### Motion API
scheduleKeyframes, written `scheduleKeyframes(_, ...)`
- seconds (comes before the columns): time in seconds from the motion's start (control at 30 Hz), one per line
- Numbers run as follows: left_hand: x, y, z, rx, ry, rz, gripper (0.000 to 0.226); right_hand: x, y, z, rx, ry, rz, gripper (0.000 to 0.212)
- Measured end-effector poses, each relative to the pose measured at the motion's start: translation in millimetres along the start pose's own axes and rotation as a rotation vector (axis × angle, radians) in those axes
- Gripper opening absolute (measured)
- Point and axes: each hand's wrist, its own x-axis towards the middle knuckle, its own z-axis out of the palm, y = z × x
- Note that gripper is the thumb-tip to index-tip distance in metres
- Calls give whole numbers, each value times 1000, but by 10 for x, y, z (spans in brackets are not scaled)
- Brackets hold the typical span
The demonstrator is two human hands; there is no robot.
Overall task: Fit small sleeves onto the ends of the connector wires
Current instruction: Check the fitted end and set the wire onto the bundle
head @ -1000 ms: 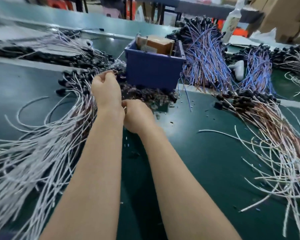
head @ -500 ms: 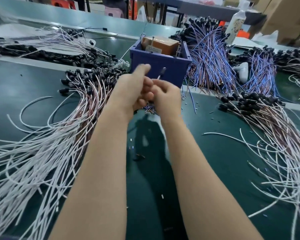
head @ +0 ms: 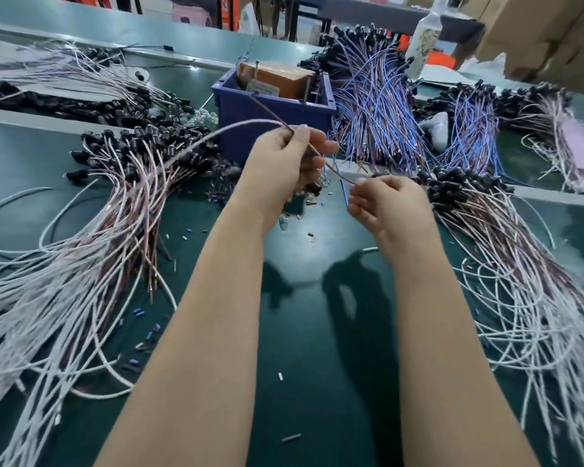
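The left hand (head: 284, 160) is pinching one connector wire (head: 236, 125) above the green table (head: 300, 332), toward the middle of its far edge, while the right hand (head: 390, 205) is gripping the wire's thin end in curled fingertips; whether a sleeve is sitting there is too small to tell. By my judgement the fitting is going best with the span between the hands being pulled taut, so the end is not bending as the sleeve is sliding on
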Motion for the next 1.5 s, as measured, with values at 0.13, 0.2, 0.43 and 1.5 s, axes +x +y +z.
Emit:
scheduleKeyframes(0.13,57,-35,26,171,-3,144,26,25,-40,-212,-400,-79,-36,17)
scheduleKeyframes(0.2,79,-59,7,254,-60,143,27,58,-96,-232,-369,-8,-130,17)
scheduleKeyframes(0.43,53,-241,-118,500,-257,-57,27,99,-7,202,-463,-206,-203,28)
scheduleKeyframes(1.5,190,-245,-390,-81,312,242,22,268,305,377,-341,-383,21,11)
